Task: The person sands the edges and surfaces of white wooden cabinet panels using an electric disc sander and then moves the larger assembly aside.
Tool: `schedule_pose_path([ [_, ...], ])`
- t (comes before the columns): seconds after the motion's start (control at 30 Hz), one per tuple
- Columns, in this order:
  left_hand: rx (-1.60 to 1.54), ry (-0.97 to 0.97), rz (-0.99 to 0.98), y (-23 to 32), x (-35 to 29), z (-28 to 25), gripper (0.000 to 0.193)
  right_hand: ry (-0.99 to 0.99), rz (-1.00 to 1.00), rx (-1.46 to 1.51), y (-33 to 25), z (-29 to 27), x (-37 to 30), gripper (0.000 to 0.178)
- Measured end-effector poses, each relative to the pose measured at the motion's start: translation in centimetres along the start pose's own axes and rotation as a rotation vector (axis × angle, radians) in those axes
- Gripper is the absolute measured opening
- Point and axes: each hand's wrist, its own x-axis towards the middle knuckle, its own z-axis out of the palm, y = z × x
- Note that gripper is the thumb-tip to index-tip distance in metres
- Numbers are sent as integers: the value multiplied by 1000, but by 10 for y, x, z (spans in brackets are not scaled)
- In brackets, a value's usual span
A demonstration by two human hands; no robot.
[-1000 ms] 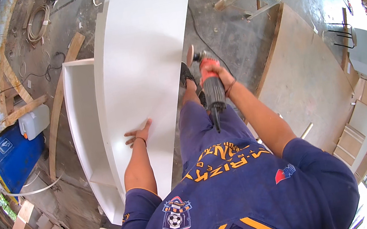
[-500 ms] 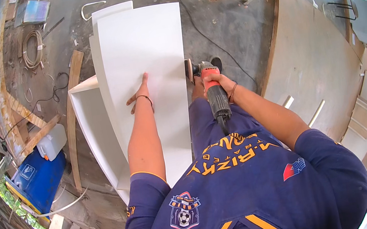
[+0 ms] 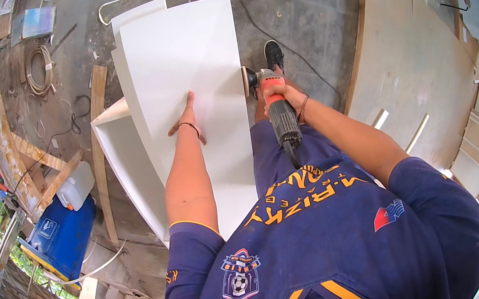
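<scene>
A white panel (image 3: 187,46) lies before me, its long right edge running away from my body. My left hand (image 3: 187,120) rests on its top with fingers spread, bearing on the surface. In my right hand (image 3: 287,100) is a red and black angle grinder (image 3: 281,115), gripped around its body. The grinder's pale disc (image 3: 246,81) stands upright at the panel's right edge; whether it touches is too close to tell. The power cord leaves the grinder's rear end toward my shirt.
An open white cabinet box (image 3: 130,166) sits under and left of the panel. Left of it are a wooden plank (image 3: 99,114), a coiled hose (image 3: 39,70) and a blue bin (image 3: 66,234). A large board (image 3: 418,61) lies right. A dark cable (image 3: 279,44) crosses the floor.
The grinder and my right hand have moved slightly farther along the panel's edge. My view has shifted a little, and more of a dark shoe shows. The left hand stays on the panel.
</scene>
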Motion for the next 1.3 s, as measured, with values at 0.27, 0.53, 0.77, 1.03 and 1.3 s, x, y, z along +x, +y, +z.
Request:
schedule_pose_path([
  [0.27, -35, 2, -2, 0, 11, 4, 155, -23, -29, 11, -8, 1, 7, 38],
  [0.53, -24, 8, -9, 0, 16, 5, 154, 21, -114, -52, -33, 4, 12, 37],
  [0.77, -35, 5, -23, 0, 16, 5, 156, -1, -75, -28, -64, 13, 9, 38],
  [1.03, -9, 128, -41, -2, 21, 6, 158, -52, -194, -91, -99, 23, 7, 36],
  [1.3, 6, 99, -44, -4, 39, 8, 160, -12, -200, -83, -133, 28, 13, 30],
])
